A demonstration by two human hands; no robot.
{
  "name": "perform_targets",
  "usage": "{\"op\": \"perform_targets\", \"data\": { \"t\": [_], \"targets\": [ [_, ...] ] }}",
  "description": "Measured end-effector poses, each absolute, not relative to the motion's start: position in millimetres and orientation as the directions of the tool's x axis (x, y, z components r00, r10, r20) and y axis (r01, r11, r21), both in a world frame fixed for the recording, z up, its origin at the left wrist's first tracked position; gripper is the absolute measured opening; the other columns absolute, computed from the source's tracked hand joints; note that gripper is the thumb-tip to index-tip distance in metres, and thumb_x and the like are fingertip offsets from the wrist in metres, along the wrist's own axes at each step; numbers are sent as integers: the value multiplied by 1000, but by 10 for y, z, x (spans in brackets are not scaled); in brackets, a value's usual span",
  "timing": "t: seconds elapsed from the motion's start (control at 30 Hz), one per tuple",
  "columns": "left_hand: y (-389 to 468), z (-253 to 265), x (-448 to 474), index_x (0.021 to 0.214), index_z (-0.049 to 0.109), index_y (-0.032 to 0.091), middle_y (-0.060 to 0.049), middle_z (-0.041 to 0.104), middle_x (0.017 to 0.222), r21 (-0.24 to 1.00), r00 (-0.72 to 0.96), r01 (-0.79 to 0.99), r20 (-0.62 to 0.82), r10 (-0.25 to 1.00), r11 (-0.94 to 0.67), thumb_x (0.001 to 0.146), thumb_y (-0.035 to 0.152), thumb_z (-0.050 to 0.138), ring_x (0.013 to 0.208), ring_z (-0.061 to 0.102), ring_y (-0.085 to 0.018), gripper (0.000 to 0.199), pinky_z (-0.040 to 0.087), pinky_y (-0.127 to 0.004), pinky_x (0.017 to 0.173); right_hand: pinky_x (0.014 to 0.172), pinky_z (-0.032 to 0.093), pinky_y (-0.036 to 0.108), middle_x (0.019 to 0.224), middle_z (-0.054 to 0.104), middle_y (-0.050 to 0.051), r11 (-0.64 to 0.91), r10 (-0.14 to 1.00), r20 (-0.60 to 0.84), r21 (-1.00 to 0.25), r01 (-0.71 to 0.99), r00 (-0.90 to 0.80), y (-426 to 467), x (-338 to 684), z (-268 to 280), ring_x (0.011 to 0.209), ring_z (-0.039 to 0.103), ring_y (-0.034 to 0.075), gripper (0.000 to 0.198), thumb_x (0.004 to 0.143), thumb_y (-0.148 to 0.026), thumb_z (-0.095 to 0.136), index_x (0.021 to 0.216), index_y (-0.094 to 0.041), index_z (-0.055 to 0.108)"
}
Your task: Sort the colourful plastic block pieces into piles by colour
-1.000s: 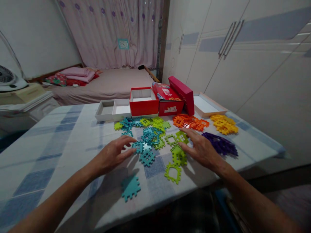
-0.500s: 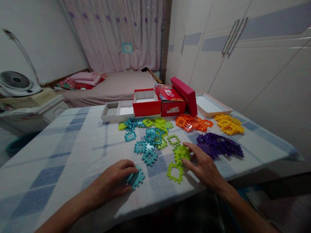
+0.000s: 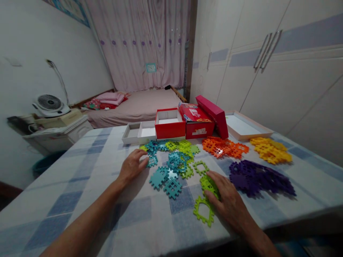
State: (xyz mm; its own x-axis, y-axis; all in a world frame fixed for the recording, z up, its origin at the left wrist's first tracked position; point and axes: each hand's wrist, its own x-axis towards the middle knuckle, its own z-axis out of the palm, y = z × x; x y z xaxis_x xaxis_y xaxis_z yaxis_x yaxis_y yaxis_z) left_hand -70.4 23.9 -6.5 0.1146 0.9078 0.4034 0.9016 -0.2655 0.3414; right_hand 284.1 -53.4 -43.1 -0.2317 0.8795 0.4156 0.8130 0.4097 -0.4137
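Observation:
My left hand reaches over the table, thumb and fingers apart, with its fingertips beside a teal interlocking plastic piece. A solid teal piece lies next to a windowed teal piece. My right hand rests with thumb and fingers spread around the edge of some lime-green pieces, touching them. A lime-green frame piece lies nearer me, and another green frame lies beyond. Part of the green pieces is hidden by my right hand.
Piles of orange, yellow and purple pieces lie to the right. Behind them stand an open red box, a closed red box, a leaning red lid, a divided white tray and a shallow tray.
My left hand has let go of the solid teal piece, now among the other teal ones, and moved farther away from me. My right hand stays at the green pieces. The view has shifted.

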Motion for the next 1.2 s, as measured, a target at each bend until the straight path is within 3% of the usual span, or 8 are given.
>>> {"op": "perform_targets", "data": {
  "t": [0.17,0.37,0.57,0.73,0.9,1.03,1.2],
  "targets": [
    [670,-131,-797,119,61,14,-14,60,126,314,31,938,339,940,-144,79,26,55,118,53,-29,43,40,-44,104,100,46,44,131,59,11,422,868,429,-372,827,-250,-499,2864,-470,120,54,26,44,89,-38,52,128,-19,55],
    [851,-189,-820,116,63,15,-11,66,112,378,0,919,292,956,-115,79,25,53,103,61,-25,40,47,-38,93,99,47,42,130,60,10,450,838,478,-333,829,-264,-494,2906,-543,120,55,25,44,89,-39,53,128,-20,55],
    [670,-7,-873,107,68,17,-9,66,105,384,141,895,240,961,-227,73,31,58,98,61,-24,38,48,-36,90,99,48,43,131,59,10,445,840,471,-314,839,-269,-497,2914,-553,121,55,25,44,89,-40,52,129,-21,54],
    [468,221,-947,106,69,23,-5,68,113,568,354,763,33,935,-309,74,39,59,105,62,-23,37,47,-36,95,97,49,46,129,60,11,448,837,481,-326,832,-262,-497,2905,-531,119,57,27,43,89,-39,51,127,-21,55],
    [618,146,-876,112,66,16,-11,66,119,434,116,881,189,975,-188,78,33,54,111,60,-26,40,44,-40,100,98,48,47,130,60,10,439,845,471,-342,831,-253,-499,2905,-537,120,56,27,43,89,-40,52,128,-22,55],
    [829,25,-780,124,59,16,-11,62,129,408,94,897,195,976,-168,68,22,61,118,57,-26,56,42,-38,103,99,48,45,130,59,9,443,846,470,-351,825,-254,-502,2907,-535,121,55,27,43,89,-39,52,128,-22,54],
    [918,-31,-754,122,61,16,-9,68,117,427,49,895,188,981,-127,70,24,62,107,64,-25,53,48,-36,95,98,49,44,130,59,10,457,836,479,-335,824,-269,-494,2912,-540,119,56,26,43,89,-39,52,128,-21,54]
  ]
}}
